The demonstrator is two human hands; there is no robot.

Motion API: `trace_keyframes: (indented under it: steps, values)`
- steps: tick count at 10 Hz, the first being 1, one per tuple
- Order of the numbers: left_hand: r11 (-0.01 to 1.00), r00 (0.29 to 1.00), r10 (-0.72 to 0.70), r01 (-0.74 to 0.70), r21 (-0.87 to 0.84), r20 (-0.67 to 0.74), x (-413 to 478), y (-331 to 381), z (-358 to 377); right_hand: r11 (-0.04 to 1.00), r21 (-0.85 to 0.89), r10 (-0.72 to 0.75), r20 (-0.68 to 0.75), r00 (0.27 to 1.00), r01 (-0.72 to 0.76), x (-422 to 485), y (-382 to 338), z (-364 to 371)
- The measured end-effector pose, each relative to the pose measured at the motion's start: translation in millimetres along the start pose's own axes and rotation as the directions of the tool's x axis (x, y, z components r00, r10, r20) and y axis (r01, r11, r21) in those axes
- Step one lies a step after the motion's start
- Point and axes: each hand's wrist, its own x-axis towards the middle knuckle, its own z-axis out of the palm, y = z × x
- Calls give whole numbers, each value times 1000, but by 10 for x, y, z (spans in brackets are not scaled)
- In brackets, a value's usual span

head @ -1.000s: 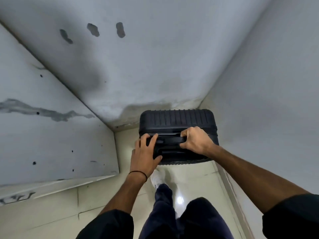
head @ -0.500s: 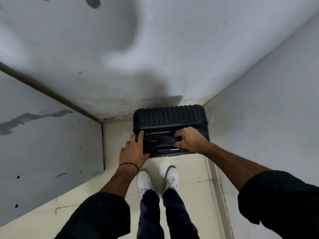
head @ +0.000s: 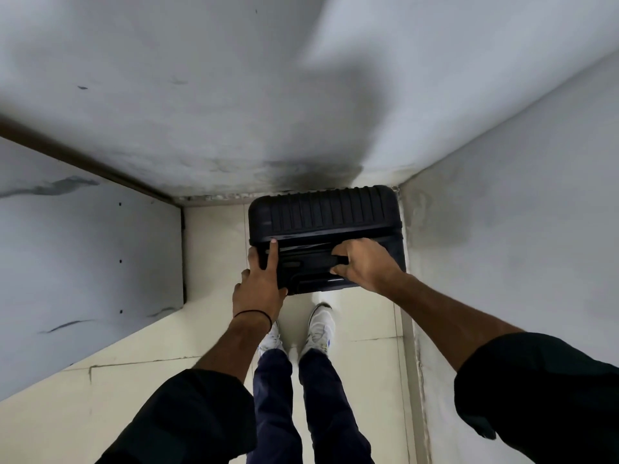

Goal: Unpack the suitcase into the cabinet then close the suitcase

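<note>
Nearest the camera: 2 dark sleeves (head: 187,416) and navy trouser legs (head: 278,396); the person stands looking straight down.
Trainers: 2 white trainers (head: 321,324), toes towards the case and just short of it. Square stance, likely so the load stays centred.
Floor: pale tile floor (head: 214,249), bare strip to the left of the case.
Left hand: left hand (head: 259,289) with a thin black band (head: 253,314) at the wrist, on the near-left top corner. Index finger straight along the top, thumb at the near edge, fingers not clasped. Reads as a brace to stop the case tipping or twisting.
Right hand: right hand (head: 366,264) has its fingers curled round the top handle (head: 315,261), a firm grasp. This is the load-bearing grip.
Suitcase: black ribbed hard-shell suitcase (head: 321,212), upright, both halves together, no contents showing. Sits in the corner, back to the back wall (head: 234,95), right side just beside the right wall (head: 519,229).
Why 2 hands: 1 carries, 1 steers; the corner leaves little room on the right.
Grey panel: grey panel (head: 83,256) with small holes at far left, near the case but apart from it. Possibly the cabinet side; cannot tell.
Task state: cannot tell whether the case is packed or emptied.
Risk: scraping the right wall, or tipping if the brace slips.
</note>
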Motion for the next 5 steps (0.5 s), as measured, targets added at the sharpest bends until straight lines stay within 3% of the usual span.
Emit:
trace_keyframes:
  steps: [2,4,5]
  values:
    - [999,998,-20,18,-38,-64,32,81,110,999,-19,41,-56,998,-42,150,94,87]
    - [994,999,-36,34,-107,-15,6,117,21,995,-101,-42,-144,989,27,34,99,129]
    - [997,996,-40,35,-70,-82,-141,213,-85,997,-61,-54,-233,971,41,-118,42,53]
